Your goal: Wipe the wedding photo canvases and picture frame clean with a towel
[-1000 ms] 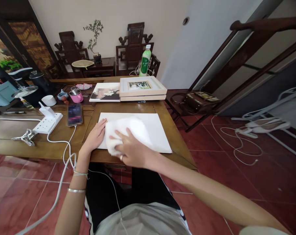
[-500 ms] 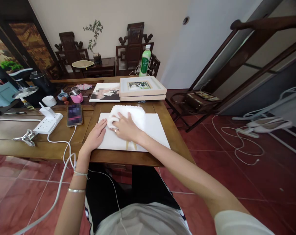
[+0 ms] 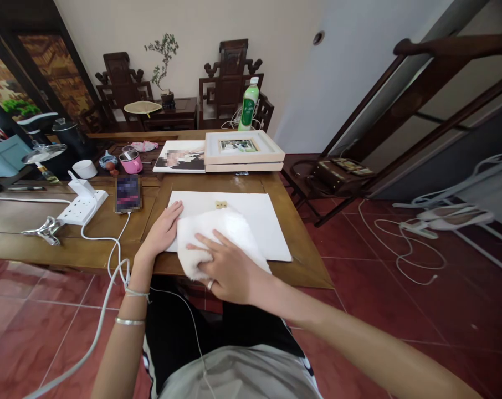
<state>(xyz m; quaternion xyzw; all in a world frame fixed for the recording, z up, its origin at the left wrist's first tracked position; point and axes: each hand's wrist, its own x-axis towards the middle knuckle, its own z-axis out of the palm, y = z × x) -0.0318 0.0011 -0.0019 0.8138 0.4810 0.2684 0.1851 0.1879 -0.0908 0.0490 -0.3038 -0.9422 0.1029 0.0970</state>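
A white board [image 3: 263, 221] lies flat on the wooden table [image 3: 109, 244] in front of me. My right hand [image 3: 224, 266] presses a white cloth [image 3: 218, 230] onto the board's near edge, fingers spread over the cloth. My left hand [image 3: 163, 230] rests flat and open on the board's left edge, holding it steady. A small tan hanger [image 3: 221, 204] shows on the board near its far edge.
Stacked picture frames [image 3: 242, 149] and a photo print [image 3: 180, 156] lie at the table's far side, a green bottle [image 3: 247, 111] behind them. A phone [image 3: 127, 193], a white power strip [image 3: 82, 206], a pink cup [image 3: 131, 162] and cables sit to the left.
My right hand has pulled the cloth from the board's far edge back to its near edge, uncovering the small hanger. My left hand has stayed put.
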